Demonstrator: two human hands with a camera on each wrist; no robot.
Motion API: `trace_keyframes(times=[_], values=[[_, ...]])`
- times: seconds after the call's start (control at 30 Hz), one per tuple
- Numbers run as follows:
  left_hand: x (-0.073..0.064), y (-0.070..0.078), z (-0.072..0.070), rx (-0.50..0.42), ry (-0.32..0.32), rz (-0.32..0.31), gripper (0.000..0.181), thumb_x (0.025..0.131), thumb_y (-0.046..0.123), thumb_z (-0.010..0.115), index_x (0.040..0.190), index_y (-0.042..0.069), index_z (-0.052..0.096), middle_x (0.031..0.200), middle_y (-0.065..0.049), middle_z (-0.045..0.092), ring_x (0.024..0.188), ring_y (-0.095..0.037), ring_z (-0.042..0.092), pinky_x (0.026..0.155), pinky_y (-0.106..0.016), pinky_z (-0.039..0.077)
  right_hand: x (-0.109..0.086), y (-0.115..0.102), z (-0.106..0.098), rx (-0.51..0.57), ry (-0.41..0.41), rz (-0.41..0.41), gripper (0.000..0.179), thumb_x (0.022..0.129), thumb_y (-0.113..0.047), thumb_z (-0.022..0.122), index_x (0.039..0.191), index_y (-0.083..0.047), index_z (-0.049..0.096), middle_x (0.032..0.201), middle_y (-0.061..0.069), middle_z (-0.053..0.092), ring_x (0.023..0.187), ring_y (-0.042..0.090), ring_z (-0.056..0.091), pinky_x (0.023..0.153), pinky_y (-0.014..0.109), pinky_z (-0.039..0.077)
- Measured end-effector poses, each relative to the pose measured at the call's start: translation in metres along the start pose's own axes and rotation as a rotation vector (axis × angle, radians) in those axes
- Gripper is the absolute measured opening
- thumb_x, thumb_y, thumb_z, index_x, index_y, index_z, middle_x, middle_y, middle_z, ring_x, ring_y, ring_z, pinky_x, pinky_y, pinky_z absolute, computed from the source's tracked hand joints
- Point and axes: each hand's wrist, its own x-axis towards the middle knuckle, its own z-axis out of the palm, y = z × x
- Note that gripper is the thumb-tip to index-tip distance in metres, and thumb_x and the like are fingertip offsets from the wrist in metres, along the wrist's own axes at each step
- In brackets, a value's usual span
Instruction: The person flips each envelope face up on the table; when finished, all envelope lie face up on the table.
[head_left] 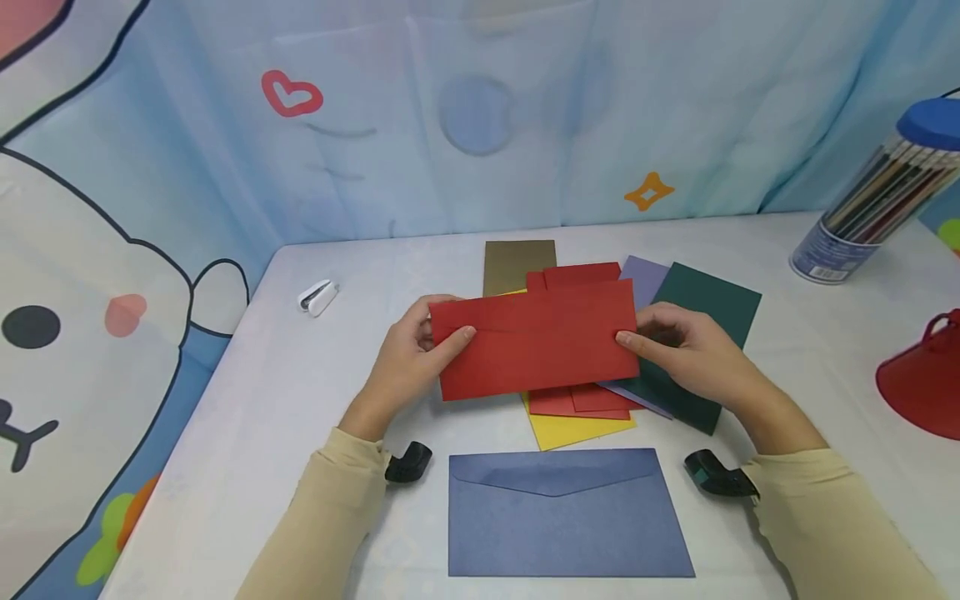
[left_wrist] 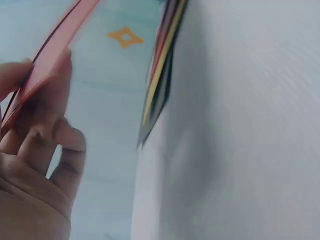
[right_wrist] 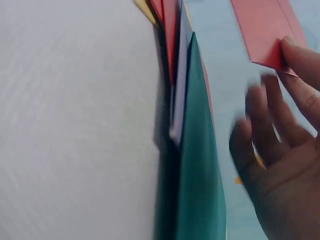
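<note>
Both hands hold a red envelope [head_left: 540, 342] up above a pile. My left hand [head_left: 408, 354] pinches its left end, thumb on the near face and fingers behind. At the other end my right hand [head_left: 693, 354] pinches the edge between thumb and forefinger; in the right wrist view its other fingers are spread away from the envelope [right_wrist: 265, 35]. The pile beneath has more red envelopes [head_left: 585, 273], a yellow one [head_left: 577, 431], a purple one [head_left: 643, 277], a dark green one [head_left: 712, 312] and an olive-brown one [head_left: 519, 265], partly hidden. Nearer lies a blue envelope [head_left: 562, 533], flap side up.
A small white stapler-like object [head_left: 318, 297] lies at the left of the white table [head_left: 300, 400]. Towards the back right stands a tin of pencils [head_left: 840, 250] with a blue lid. A red cone-shaped object [head_left: 926, 375] sits at the right edge. Behind hangs a printed curtain [head_left: 360, 175].
</note>
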Motion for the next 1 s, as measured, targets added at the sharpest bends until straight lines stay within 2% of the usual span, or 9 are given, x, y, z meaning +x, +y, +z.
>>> trace_keyframes(times=[0.1, 0.17, 0.27, 0.4, 0.53, 0.63, 0.77, 0.87, 1.0], values=[[0.0, 0.003, 0.0, -0.091, 0.033, 0.03, 0.051, 0.095, 0.019, 0.071, 0.142, 0.018, 0.05, 0.114, -0.007, 0.067, 0.082, -0.025, 0.072, 0.076, -0.04, 0.059, 0.001, -0.003, 0.002, 0.019, 0.018, -0.012, 0.036, 0.097, -0.023, 0.071, 0.127, -0.005, 0.064, 0.103, 0.007, 0.07, 0.088, 0.013, 0.065, 0.074, 0.019, 0.052], [0.0, 0.004, -0.001, -0.099, 0.041, 0.032, 0.049, 0.095, 0.016, 0.071, 0.14, 0.021, 0.052, 0.119, -0.006, 0.064, 0.08, -0.026, 0.072, 0.074, -0.04, 0.059, 0.001, -0.004, 0.004, 0.059, 0.009, -0.021, 0.048, 0.096, -0.021, 0.072, 0.138, -0.004, 0.057, 0.103, 0.007, 0.07, 0.088, 0.01, 0.068, 0.075, 0.018, 0.052], [-0.001, 0.005, -0.002, -0.081, 0.044, 0.008, 0.043, 0.094, 0.016, 0.073, 0.134, 0.021, 0.059, 0.124, -0.003, 0.059, 0.075, -0.026, 0.072, 0.073, -0.039, 0.059, 0.001, -0.006, 0.004, 0.092, -0.004, -0.046, 0.066, 0.093, -0.018, 0.075, 0.151, -0.009, 0.044, 0.102, 0.007, 0.068, 0.079, 0.012, 0.069, 0.068, 0.019, 0.049], [0.0, 0.004, -0.006, -0.041, 0.036, -0.004, 0.041, 0.091, 0.015, 0.076, 0.13, 0.015, 0.063, 0.124, -0.002, 0.057, 0.076, -0.026, 0.071, 0.072, -0.037, 0.059, 0.001, -0.008, 0.003, 0.101, -0.011, -0.067, 0.079, 0.09, -0.016, 0.079, 0.157, -0.018, 0.037, 0.1, 0.008, 0.064, 0.063, 0.022, 0.063, 0.054, 0.029, 0.042], [0.0, 0.004, -0.01, -0.008, -0.001, -0.027, 0.04, 0.089, 0.016, 0.079, 0.127, 0.013, 0.065, 0.121, -0.002, 0.058, 0.078, -0.025, 0.071, 0.073, -0.037, 0.059, 0.001, -0.009, 0.0, 0.106, -0.039, -0.057, 0.078, 0.088, -0.016, 0.081, 0.155, -0.017, 0.04, 0.097, 0.008, 0.066, 0.068, 0.023, 0.068, 0.063, 0.025, 0.05], [-0.001, 0.006, -0.012, 0.018, -0.054, -0.085, 0.04, 0.087, 0.02, 0.081, 0.125, 0.018, 0.067, 0.12, -0.001, 0.061, 0.079, -0.024, 0.071, 0.073, -0.037, 0.058, 0.0, -0.01, -0.003, 0.132, -0.081, -0.038, 0.072, 0.086, -0.016, 0.083, 0.148, -0.012, 0.046, 0.098, 0.009, 0.067, 0.073, 0.022, 0.071, 0.073, 0.025, 0.055], [-0.002, 0.008, -0.014, 0.035, -0.158, -0.141, 0.038, 0.085, 0.022, 0.082, 0.12, 0.02, 0.068, 0.114, -0.004, 0.064, 0.077, -0.024, 0.071, 0.071, -0.038, 0.058, -0.003, -0.012, -0.01, 0.178, -0.157, -0.007, 0.059, 0.083, -0.014, 0.085, 0.133, -0.006, 0.055, 0.102, 0.012, 0.064, 0.07, 0.024, 0.072, 0.071, 0.028, 0.056], [-0.003, 0.009, -0.014, 0.047, -0.266, -0.16, 0.035, 0.084, 0.022, 0.083, 0.116, 0.02, 0.068, 0.103, -0.007, 0.066, 0.072, -0.025, 0.071, 0.071, -0.037, 0.056, -0.005, -0.014, -0.014, 0.163, -0.224, 0.03, 0.051, 0.081, -0.014, 0.087, 0.122, -0.004, 0.06, 0.101, 0.011, 0.064, 0.067, 0.025, 0.071, 0.069, 0.029, 0.055], [-0.005, 0.009, -0.011, 0.126, -0.437, -0.17, 0.033, 0.082, 0.026, 0.085, 0.109, 0.021, 0.066, 0.089, -0.005, 0.068, 0.069, -0.022, 0.068, 0.069, -0.036, 0.052, -0.006, -0.015, -0.018, 0.122, -0.342, 0.082, 0.042, 0.079, -0.018, 0.088, 0.11, -0.003, 0.062, 0.085, 0.006, 0.07, 0.062, 0.024, 0.068, 0.066, 0.03, 0.053]])
